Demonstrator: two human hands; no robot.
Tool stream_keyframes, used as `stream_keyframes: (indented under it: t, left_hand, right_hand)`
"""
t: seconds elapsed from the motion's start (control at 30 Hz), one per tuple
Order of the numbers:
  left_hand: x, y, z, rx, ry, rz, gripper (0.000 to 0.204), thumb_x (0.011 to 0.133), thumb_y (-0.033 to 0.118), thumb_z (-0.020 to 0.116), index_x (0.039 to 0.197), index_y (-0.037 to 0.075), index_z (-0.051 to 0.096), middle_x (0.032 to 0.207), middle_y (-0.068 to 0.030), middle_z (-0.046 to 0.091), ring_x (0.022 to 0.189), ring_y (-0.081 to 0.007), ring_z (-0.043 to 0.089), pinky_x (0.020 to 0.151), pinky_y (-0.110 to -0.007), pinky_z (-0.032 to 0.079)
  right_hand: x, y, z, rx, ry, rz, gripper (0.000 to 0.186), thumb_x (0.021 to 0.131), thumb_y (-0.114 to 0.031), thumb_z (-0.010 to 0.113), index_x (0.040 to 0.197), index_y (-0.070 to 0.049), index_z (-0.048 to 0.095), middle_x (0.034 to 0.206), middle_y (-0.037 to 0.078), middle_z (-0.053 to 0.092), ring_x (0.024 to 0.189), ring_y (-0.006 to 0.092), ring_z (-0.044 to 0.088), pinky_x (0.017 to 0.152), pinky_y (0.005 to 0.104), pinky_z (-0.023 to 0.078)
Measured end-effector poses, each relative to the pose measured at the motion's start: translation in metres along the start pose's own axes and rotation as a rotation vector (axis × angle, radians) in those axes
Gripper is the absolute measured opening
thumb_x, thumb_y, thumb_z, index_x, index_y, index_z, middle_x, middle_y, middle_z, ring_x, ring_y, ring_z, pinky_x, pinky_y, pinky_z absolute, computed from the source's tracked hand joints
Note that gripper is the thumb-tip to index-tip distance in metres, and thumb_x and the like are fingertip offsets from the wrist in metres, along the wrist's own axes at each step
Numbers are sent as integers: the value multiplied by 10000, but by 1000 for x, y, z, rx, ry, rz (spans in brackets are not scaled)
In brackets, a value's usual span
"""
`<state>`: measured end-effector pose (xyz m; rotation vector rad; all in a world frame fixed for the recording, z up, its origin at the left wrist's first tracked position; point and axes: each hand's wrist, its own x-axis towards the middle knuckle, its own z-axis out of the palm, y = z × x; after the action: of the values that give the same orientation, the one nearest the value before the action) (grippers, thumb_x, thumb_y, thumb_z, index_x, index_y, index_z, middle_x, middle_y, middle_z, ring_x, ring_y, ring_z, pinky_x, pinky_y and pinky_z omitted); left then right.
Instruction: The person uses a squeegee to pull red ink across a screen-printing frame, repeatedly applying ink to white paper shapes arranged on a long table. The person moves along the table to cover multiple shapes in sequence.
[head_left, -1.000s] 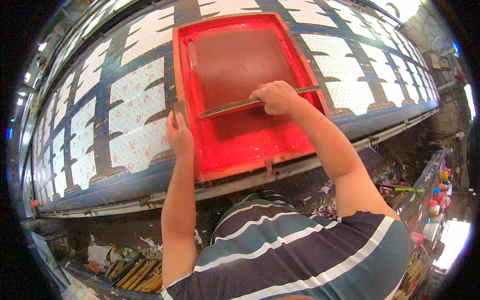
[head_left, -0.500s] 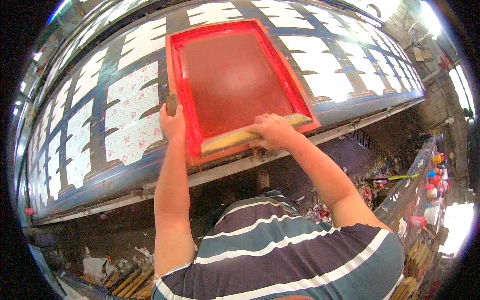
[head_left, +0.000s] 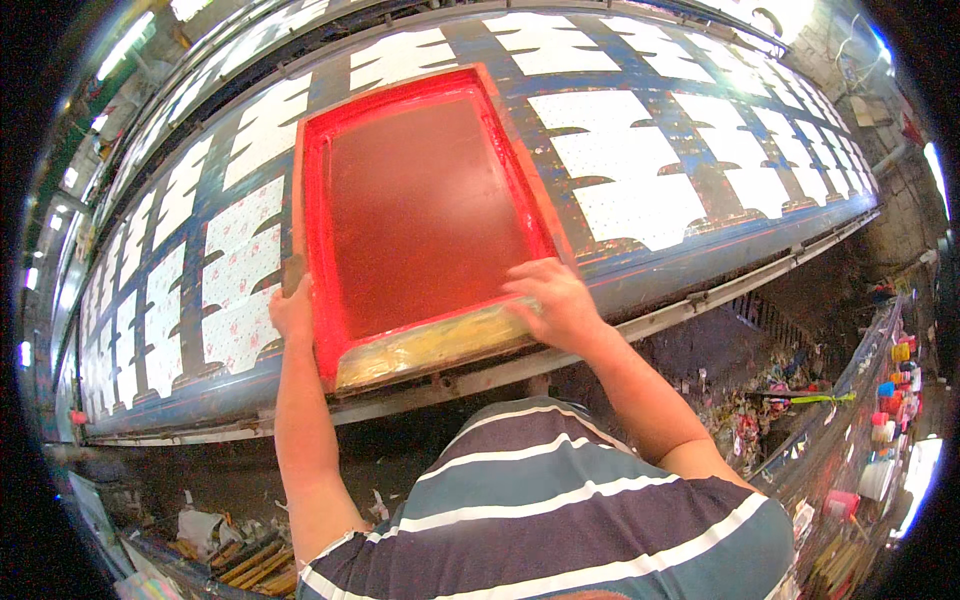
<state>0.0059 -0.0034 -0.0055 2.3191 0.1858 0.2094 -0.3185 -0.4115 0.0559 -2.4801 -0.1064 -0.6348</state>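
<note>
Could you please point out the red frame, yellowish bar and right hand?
Red frame (head_left: 522, 190): head view, on its right side wall.
Yellowish bar (head_left: 438, 348): head view, on its broad face.
Right hand (head_left: 560, 306): head view, on the back of the hand.

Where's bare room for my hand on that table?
The dark strip between white pieces right of the red frame, and the blue table edge below them, look bare. Crowded: the frame, left hand at its side, right hand over its near corner.
</note>
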Motion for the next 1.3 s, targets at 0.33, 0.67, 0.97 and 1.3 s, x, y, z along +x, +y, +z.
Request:
stream_keyframes:
  t: [0.33,0.67,0.97,1.3]
  left_hand:
    - [9,-8,5,-48,-16,-43,527,917,408,923,1076,-85,826,1042,-201,828,956,-329,769,906,-468,577]
    - [8,-11,8,-87,19,-14,457,916,393,933,1008,-41,822,922,-187,803,847,-313,740,842,-483,571]
    - [4,-3,-6,-261,-97,-60,340,921,267,944,989,-27,789,931,-89,773,791,-196,663,755,-410,554]
    - [-57,109,61,-563,-120,-54,216,938,65,903,1110,-1,790,1014,-55,786,839,-153,701,811,-358,578]
  right_hand:
    - [-5,67,-12,-91,22,573,724,865,-144,910,1543,-96,660,1319,189,754,1264,415,705,1075,507,582]
    - [8,59,-6,-102,19,670,536,828,-27,793,1350,-144,769,1146,145,731,1122,390,723,987,502,599]
    - [28,39,-47,-101,163,423,358,822,-25,798,1162,-136,818,1007,110,727,990,351,732,883,476,606]
    - [10,140,-131,-117,138,606,299,837,-28,721,1082,-143,847,979,118,738,993,370,740,895,496,611]
